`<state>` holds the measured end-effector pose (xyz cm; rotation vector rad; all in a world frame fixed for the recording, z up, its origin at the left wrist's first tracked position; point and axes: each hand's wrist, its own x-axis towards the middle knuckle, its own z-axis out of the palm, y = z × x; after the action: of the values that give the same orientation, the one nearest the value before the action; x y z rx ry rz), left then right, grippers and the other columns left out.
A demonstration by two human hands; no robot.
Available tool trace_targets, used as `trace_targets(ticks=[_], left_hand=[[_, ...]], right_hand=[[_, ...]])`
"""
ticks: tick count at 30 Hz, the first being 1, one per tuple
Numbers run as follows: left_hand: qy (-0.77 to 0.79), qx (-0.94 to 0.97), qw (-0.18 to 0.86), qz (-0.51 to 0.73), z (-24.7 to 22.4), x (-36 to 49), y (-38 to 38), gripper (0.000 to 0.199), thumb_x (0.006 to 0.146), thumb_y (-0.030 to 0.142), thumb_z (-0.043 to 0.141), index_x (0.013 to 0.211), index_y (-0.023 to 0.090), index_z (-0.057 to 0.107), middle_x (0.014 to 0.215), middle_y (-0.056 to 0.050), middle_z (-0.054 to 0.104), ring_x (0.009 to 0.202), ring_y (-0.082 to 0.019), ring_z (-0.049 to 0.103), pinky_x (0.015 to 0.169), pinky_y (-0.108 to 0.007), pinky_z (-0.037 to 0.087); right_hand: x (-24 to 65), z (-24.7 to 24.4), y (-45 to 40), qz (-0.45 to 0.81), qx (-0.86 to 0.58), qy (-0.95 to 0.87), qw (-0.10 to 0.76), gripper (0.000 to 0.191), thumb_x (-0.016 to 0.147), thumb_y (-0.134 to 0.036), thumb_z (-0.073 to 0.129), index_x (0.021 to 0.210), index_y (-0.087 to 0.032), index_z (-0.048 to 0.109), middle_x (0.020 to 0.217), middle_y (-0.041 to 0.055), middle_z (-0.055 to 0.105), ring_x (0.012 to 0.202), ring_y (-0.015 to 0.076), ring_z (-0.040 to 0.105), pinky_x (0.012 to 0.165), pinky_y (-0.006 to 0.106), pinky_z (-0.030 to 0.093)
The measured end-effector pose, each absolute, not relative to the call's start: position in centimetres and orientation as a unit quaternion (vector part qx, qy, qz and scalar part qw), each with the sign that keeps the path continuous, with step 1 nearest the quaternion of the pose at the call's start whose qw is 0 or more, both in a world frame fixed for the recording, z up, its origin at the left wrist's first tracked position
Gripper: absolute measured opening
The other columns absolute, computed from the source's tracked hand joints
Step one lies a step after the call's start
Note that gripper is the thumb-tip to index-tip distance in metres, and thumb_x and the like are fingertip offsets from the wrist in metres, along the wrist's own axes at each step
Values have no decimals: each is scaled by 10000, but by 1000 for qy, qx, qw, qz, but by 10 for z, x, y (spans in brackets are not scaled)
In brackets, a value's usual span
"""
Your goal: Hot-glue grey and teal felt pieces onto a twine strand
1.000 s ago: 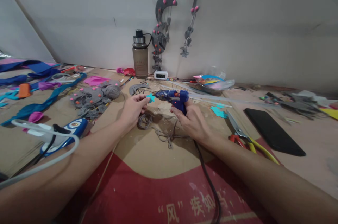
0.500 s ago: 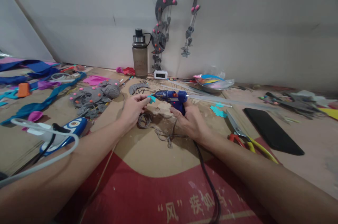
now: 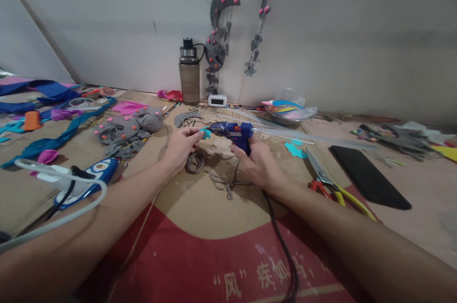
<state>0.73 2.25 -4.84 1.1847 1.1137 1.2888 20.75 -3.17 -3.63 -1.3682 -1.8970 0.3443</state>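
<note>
Between thumb and fingers, my left hand [image 3: 183,147] pinches a small turquoise felt piece [image 3: 205,132]. My right hand [image 3: 261,159] is wrapped around the handle of a blue glue gun [image 3: 232,131], whose tip points left at the felt. Whether tip and felt touch, I cannot tell. A long clear glue stick [image 3: 285,133] sticks out of the gun's back. Beneath my hands lie a coil of grey cord [image 3: 195,162] and a loose tangle of grey string [image 3: 228,186]. More turquoise felt shapes [image 3: 295,149] rest to the right.
Scissors with yellow handles [image 3: 323,177] and a black phone [image 3: 369,177] lie at right. A bottle [image 3: 189,77], a small clock [image 3: 217,100] and a dish [image 3: 289,115] stand at the back. Left are grey felt pieces [image 3: 123,134] and a blue power strip [image 3: 103,170]. A dark cable [image 3: 282,241] runs toward me.
The turquoise felt piece has tilted slightly in my left fingers. My right hand and the glue gun have hardly moved.
</note>
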Motion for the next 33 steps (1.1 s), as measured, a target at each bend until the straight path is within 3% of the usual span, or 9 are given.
trace_targets(ticks=[10, 33], left_hand=[[464, 492, 505, 536, -48, 9, 22, 265, 614, 335, 762, 761, 140, 657, 572, 29, 521, 464, -43, 380, 409, -172, 241], [463, 495, 504, 535, -47, 8, 22, 252, 620, 325, 757, 750, 138, 649, 566, 35, 507, 466, -42, 372, 413, -178, 236]], right_hand=[[209, -40, -29, 120, -524, -746, 393, 411, 880, -375, 461, 1211, -136, 512, 1032, 124, 664, 879, 263, 608, 774, 375, 463], [209, -39, -29, 122, -521, -748, 392, 367, 878, -370, 450, 1166, -155, 525, 1018, 120, 664, 890, 266, 609, 784, 381, 460]])
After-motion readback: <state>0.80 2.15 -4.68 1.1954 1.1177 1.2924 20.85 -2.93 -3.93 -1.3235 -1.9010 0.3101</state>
